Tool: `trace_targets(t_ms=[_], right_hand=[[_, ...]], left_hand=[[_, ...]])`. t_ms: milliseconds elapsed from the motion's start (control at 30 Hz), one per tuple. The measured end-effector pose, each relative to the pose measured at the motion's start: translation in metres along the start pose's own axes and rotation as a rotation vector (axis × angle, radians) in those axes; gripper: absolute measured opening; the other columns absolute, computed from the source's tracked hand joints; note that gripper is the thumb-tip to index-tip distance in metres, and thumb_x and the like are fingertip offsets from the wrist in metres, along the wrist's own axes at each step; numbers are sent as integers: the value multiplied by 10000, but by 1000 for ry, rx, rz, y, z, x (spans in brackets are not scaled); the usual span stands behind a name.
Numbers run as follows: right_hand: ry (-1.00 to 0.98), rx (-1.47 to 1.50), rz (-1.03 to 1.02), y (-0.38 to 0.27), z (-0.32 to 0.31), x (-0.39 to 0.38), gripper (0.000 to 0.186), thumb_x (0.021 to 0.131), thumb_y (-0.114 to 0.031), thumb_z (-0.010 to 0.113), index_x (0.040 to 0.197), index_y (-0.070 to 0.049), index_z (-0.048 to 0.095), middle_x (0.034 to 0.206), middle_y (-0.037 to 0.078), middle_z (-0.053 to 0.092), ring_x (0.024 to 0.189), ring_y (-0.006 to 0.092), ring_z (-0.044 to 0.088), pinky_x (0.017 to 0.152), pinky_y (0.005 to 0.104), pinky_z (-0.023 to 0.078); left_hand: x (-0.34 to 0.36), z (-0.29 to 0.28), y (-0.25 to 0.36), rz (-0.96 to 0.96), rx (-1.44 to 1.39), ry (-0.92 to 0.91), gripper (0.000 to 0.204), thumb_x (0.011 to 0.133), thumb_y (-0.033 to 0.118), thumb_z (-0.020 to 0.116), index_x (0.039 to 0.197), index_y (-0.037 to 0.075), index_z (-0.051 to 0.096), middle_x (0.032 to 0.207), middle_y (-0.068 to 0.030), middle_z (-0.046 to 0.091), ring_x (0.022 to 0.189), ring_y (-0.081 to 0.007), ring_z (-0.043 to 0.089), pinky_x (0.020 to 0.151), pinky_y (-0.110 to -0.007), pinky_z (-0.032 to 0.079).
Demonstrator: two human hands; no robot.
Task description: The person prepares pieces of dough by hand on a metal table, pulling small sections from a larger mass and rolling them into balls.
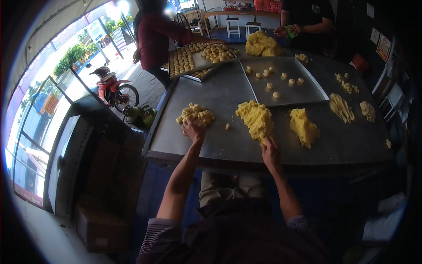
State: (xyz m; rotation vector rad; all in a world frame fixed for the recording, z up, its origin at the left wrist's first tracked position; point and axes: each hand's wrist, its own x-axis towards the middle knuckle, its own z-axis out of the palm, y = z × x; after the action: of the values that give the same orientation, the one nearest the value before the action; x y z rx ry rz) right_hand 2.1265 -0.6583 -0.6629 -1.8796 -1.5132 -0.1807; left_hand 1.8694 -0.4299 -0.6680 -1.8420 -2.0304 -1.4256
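My left hand [192,129] rests at the near edge of a pile of small pale dough pieces [198,114], its fingers apart over them. Fingers of my right hand [271,152] close on the near tip of a long, rough lump of yellow dough [255,118]. Between the two piles lies a single small dough piece [227,126]. A second, smaller yellow lump [304,127] sits to the right of my right hand. All of this lies on a dark metal tabletop [211,147].
A shallow tray [290,94] holds several dough balls; stacked trays [182,66] of them stand far left. A large yellow mound [263,44], a flattened pale piece [341,108] and crumbly bits [347,83] lie farther off. Two people stand across the table, one holding something green [290,31].
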Motion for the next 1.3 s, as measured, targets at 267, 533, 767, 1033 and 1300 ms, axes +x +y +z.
trace_targets(t_ms=[267,533,767,1033,1300], right_hand=[[-168,235,114,14,-10,-5,322,890,-58,679,1202,8,631,1151,202,659,1000,385,659,852,434,542],[-6,-198,90,6,-10,3,526,921,-54,645,1424,-57,490,1293,228,539,1131,403,574,943,461,488],[-233,183,326,-16,-28,7,463,937,-11,591,1395,-19,529,1349,238,525,1177,393,572,957,430,500],[-55,92,69,8,-8,9,302,850,7,662,1148,45,691,1045,199,666,847,356,670,727,401,547],[-213,-50,140,21,-45,24,421,852,23,634,1270,28,590,1212,261,531,1028,385,611,848,417,534]], left_hand=[[-42,8,32,757,-350,-649,326,841,54,582,1161,14,626,1115,-162,661,1098,-355,581,978,-464,437],[-37,-40,36,442,-449,-884,220,862,150,665,1065,70,689,975,-125,677,978,-325,624,886,-425,479],[-60,-78,40,744,-177,-754,208,885,284,673,927,82,706,876,-103,648,905,-250,603,832,-393,464],[-55,8,52,751,-63,-457,338,874,329,616,1026,29,577,1070,-164,498,1060,-341,461,918,-491,350],[-31,4,58,1090,-83,-534,415,814,272,626,1097,-25,566,1131,-187,468,1158,-351,437,993,-524,308]])
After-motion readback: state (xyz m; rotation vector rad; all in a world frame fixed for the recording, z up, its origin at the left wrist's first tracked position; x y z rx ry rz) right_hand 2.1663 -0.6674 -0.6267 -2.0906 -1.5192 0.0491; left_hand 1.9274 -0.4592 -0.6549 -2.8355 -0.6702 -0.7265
